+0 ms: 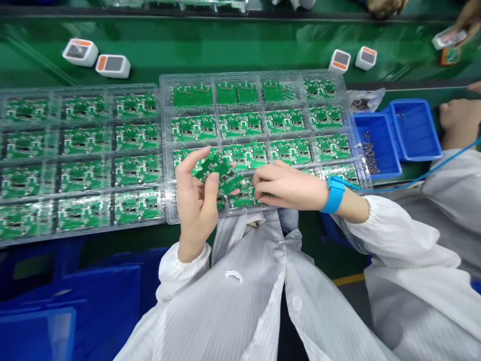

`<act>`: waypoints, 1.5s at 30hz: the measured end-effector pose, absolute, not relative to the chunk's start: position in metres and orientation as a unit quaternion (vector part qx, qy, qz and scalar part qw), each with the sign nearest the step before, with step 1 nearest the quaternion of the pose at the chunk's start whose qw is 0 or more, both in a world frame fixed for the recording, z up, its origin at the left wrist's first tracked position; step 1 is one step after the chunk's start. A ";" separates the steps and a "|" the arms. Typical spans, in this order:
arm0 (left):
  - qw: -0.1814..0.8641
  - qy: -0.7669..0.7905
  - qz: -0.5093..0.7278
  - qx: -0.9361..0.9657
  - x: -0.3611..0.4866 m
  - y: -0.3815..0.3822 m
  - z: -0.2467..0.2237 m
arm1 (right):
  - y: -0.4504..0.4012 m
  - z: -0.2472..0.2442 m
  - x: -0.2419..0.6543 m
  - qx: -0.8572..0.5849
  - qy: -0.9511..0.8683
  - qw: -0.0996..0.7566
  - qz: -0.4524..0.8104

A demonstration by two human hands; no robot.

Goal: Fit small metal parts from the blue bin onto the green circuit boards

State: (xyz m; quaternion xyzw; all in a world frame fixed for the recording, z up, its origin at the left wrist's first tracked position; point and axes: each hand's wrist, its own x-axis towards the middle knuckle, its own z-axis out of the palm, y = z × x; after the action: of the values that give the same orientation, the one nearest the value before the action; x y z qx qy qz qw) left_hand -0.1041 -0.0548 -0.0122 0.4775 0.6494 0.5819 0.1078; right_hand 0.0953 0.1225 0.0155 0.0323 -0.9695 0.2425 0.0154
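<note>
My left hand grips a green circuit board between thumb and fingers, tilted above the front of a clear plastic tray. Close by on the right, my right hand reaches down over the tray's front row with its fingers bent and drawn together. Whatever those fingers hold, if anything, is hidden beneath them. Circuit boards lie in the cell under both hands, and the tray's other cells hold more of them. A blue wrist strap with a cord sits around my right wrist.
A second tray of circuit boards adjoins on the left. Blue bins with small metal parts stand at right, beside another person's arm. White devices with screens rest on the green belt behind.
</note>
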 end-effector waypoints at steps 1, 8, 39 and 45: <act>0.103 0.651 0.579 0.481 -0.104 -0.055 -0.012 | 0.122 0.017 0.097 0.017 -0.953 0.035 0.299; 0.218 0.640 0.560 0.478 -0.089 -0.056 -0.007 | 0.100 0.020 0.105 -0.178 -0.753 0.230 0.591; 0.294 0.603 0.504 0.544 -0.060 -0.041 -0.001 | 0.066 -0.009 0.126 -0.216 -0.815 0.424 0.330; 0.134 0.618 0.456 0.627 -0.057 -0.040 0.001 | 0.063 -0.005 0.126 -0.251 -0.797 0.402 0.375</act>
State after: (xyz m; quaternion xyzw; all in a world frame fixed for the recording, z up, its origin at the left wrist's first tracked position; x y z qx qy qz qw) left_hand -0.0569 -0.0396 0.0009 0.6269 0.6176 0.4555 0.1344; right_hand 0.1265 0.0627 -0.0049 -0.2509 -0.7967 0.3746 0.4025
